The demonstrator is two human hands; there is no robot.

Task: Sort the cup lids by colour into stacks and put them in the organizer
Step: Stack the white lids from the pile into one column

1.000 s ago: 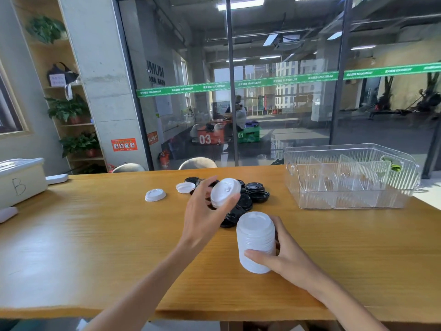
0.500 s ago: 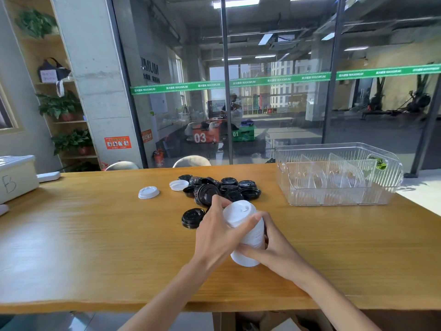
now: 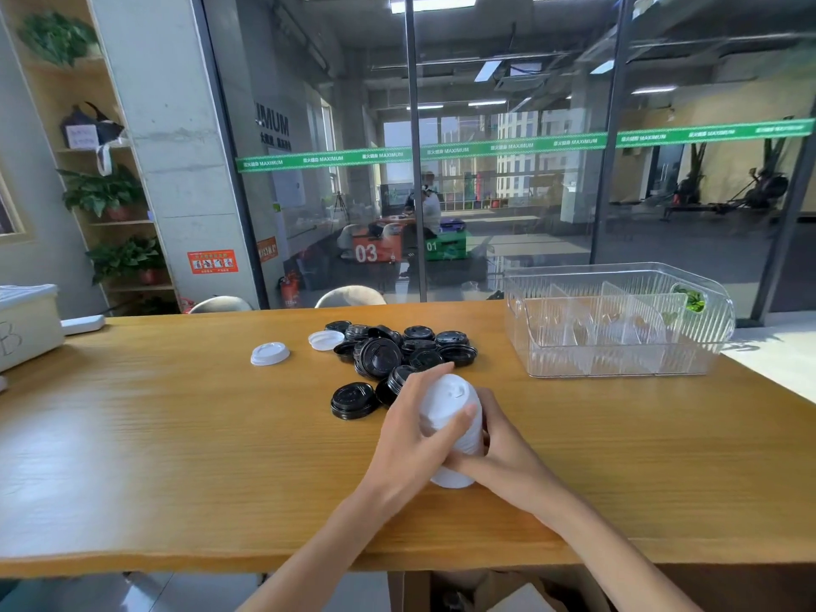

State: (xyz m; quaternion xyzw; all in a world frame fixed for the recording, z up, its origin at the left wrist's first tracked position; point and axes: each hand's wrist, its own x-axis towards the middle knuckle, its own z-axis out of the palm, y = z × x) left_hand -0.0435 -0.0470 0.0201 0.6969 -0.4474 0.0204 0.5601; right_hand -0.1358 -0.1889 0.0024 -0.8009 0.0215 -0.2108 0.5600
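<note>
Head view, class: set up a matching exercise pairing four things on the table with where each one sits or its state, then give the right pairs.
Things:
1. white stack
2. black lids
3. organizer
4. loose white lid

Places or states:
A. far right of the table, no lids in it
B. held in both hands
C. alone, left of the pile
D. heaped at the table's middle

Pairs: 1-B, 2-D, 3-A, 4-C
</note>
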